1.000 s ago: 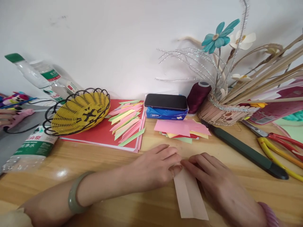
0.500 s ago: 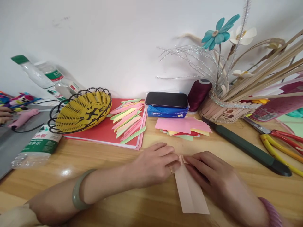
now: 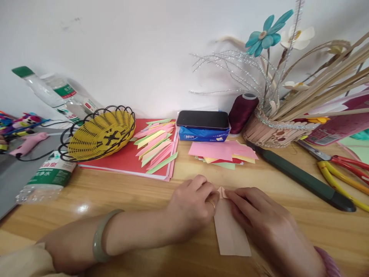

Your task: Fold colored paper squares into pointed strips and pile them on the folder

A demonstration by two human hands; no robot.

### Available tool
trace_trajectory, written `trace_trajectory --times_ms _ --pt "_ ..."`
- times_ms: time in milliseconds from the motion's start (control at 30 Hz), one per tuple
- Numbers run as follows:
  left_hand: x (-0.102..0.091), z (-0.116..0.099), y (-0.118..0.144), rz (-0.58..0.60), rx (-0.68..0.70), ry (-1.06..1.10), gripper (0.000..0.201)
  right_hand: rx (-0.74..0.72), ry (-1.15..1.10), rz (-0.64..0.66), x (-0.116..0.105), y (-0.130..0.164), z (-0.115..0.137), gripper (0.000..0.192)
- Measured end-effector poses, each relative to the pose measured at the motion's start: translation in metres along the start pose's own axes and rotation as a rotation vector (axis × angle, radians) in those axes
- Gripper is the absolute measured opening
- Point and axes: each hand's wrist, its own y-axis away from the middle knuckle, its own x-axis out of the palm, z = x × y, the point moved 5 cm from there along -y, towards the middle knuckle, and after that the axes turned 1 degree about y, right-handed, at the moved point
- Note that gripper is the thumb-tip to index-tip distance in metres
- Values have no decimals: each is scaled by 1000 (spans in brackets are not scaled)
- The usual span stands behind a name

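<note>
A pale pink strip of paper [image 3: 232, 234] lies on the wooden table, its far end folded into a small point. My left hand [image 3: 194, 206], with a ring on one finger, pinches the left side of that folded end. From the right, my right hand [image 3: 258, 215] presses its fingertips on the opposite side of the fold. Both hands are closed, and their fingertips partly cover the fold. Beyond them lies a stack of coloured paper [image 3: 213, 151], pink on top. Folded paper strips [image 3: 157, 144] in several colours rest on a red sheet [image 3: 115, 163].
A yellow woven basket [image 3: 100, 138] and plastic bottles [image 3: 49, 175] stand left. A phone [image 3: 203, 119] lies on a blue tissue pack [image 3: 201, 134], beside a maroon thread spool [image 3: 243, 111]. A dark green cutter-like tool [image 3: 305, 181], scissors [image 3: 317, 152] and a flower container [image 3: 276, 130] are on the right.
The far end of the paper now shows a small pointed fold, and the strip looks slightly shorter. My left fingers have curled in more. At the far left, another person's hand has left view.
</note>
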Motion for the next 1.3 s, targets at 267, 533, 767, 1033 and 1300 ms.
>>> trace_trajectory --times_ms 267,533,767,1033,1300 --pt "-3 -5 0 -42 -4 -14 27 -96 45 4 -9 -3 8 33" --pt "-2 -6 0 -74 71 39 24 -181 105 40 -9 -2 9 35" --pt "-2 -5 -1 -44 89 67 30 -203 68 37 -10 -2 8 33" --pt "1 -2 0 70 137 103 20 -192 16 112 -10 -3 5 33" --pt "4 2 1 79 103 120 18 -181 -38 126 -11 -4 -2 35"
